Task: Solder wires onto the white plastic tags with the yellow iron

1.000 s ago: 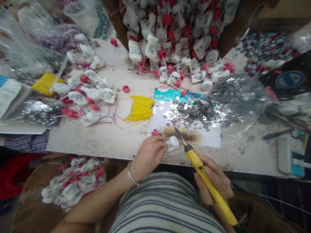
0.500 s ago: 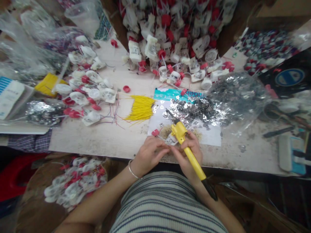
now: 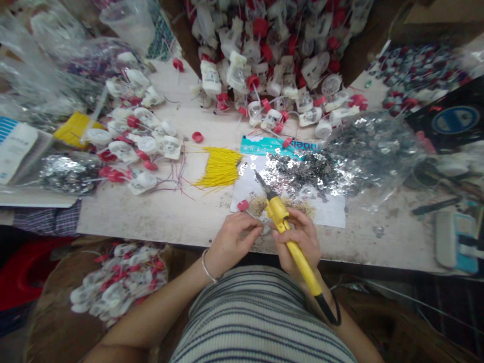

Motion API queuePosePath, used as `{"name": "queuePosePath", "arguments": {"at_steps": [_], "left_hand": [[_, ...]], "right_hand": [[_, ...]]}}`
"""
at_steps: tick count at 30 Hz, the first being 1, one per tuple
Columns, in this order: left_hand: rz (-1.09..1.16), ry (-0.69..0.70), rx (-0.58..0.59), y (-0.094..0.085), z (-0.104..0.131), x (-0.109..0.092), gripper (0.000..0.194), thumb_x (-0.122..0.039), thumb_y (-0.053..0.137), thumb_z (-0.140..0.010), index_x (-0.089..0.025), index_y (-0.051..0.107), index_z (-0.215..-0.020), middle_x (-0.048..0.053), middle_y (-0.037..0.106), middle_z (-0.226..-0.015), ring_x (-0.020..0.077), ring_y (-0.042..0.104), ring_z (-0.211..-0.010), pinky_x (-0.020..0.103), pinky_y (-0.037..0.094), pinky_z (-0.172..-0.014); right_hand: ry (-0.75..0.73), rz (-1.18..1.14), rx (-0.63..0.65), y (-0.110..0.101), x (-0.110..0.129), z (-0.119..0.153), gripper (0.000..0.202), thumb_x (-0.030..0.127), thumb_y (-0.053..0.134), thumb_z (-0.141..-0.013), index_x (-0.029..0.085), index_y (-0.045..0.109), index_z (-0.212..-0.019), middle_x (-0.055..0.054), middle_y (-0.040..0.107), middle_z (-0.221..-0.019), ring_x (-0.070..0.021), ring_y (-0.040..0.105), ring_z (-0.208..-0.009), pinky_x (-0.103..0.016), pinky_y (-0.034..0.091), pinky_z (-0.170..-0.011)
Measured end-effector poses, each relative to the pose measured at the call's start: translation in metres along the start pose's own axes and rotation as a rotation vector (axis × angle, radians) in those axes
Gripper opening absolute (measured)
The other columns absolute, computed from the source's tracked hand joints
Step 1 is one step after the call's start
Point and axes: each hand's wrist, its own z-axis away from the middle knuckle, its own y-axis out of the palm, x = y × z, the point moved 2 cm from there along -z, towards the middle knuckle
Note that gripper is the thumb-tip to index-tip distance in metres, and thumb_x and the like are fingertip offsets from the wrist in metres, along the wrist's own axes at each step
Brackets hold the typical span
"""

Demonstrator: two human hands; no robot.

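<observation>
My right hand [image 3: 300,242] is closed around a yellow soldering iron [image 3: 304,264], whose dark tip points up and left over the white sheet [image 3: 328,214]. My left hand [image 3: 235,238] is closed in a pinch near the table's front edge; whatever is between its fingertips is too small to make out. Just beyond those fingers lies a red cap [image 3: 242,205]. A pale part between the two hands is mostly hidden and blurred. Shiny small metal pieces [image 3: 302,169] are heaped past the iron, and a bundle of yellow wires [image 3: 220,167] lies to the left.
White plastic assemblies with red caps [image 3: 141,146] crowd the table's left side, with thin wires trailing from them. More spill from a large container [image 3: 181,35] at the back. A plastic bag of metal pieces [image 3: 374,156] is at right. Another assembly pile [image 3: 121,282] sits below the table.
My right hand has shifted slightly right, and its fingertips have parted from my left hand's. The soldering iron has turned a little. The white part between the hands shows less.
</observation>
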Motion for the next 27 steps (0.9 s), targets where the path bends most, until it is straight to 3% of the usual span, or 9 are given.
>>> {"name": "queuePosePath", "arguments": {"at_steps": [3, 5, 9, 12, 27], "left_hand": [[-0.180, 0.042, -0.061, -0.001, 0.003, -0.004, 0.007, -0.016, 0.060, -0.083, -0.019, 0.065, -0.085, 0.008, 0.065, -0.106, 0.0237, 0.056, -0.102, 0.043, 0.041, -0.087], [-0.237, 0.033, -0.024, -0.001, 0.003, -0.006, 0.007, -0.016, 0.060, -0.082, -0.020, 0.066, -0.084, 0.008, 0.065, -0.113, 0.0249, 0.055, -0.105, 0.045, 0.039, -0.088], [-0.197, -0.074, 0.063, 0.000, 0.001, -0.004, 0.007, -0.019, 0.062, -0.082, -0.022, 0.067, -0.080, 0.003, 0.068, -0.106, 0.0225, 0.058, -0.099, 0.044, 0.037, -0.086], [-0.151, -0.124, 0.062, 0.001, -0.001, -0.001, 0.007, -0.021, 0.063, -0.082, -0.022, 0.068, -0.077, 0.002, 0.069, -0.100, 0.0212, 0.060, -0.096, 0.044, 0.036, -0.087], [-0.113, -0.160, 0.053, 0.002, -0.004, 0.000, 0.005, -0.021, 0.066, -0.079, -0.023, 0.070, -0.076, 0.002, 0.070, -0.095, 0.0216, 0.061, -0.093, 0.046, 0.039, -0.088]], "right_hand": [[-0.032, 0.054, -0.064, -0.025, 0.007, 0.000, 0.033, 0.007, 0.061, -0.071, 0.024, 0.057, -0.100, -0.005, 0.058, -0.116, -0.0217, 0.060, -0.104, -0.038, 0.059, -0.076], [-0.124, 0.114, -0.037, -0.045, 0.015, 0.004, 0.044, 0.008, 0.060, -0.072, 0.024, 0.054, -0.112, -0.006, 0.062, -0.111, -0.0218, 0.062, -0.101, -0.039, 0.059, -0.077], [-0.111, 0.213, 0.278, -0.077, 0.033, 0.020, 0.039, 0.003, 0.056, -0.074, 0.021, 0.061, -0.108, -0.008, 0.060, -0.119, -0.0216, 0.064, -0.102, -0.035, 0.059, -0.077], [-0.067, 0.247, 0.325, -0.093, 0.043, 0.031, 0.033, 0.007, 0.058, -0.074, 0.017, 0.062, -0.105, -0.009, 0.063, -0.117, -0.0227, 0.065, -0.100, -0.035, 0.060, -0.076], [-0.183, 0.379, 0.404, -0.094, 0.048, 0.029, 0.032, 0.010, 0.056, -0.075, 0.018, 0.066, -0.104, -0.009, 0.067, -0.111, -0.0218, 0.067, -0.098, -0.033, 0.061, -0.075]]}}
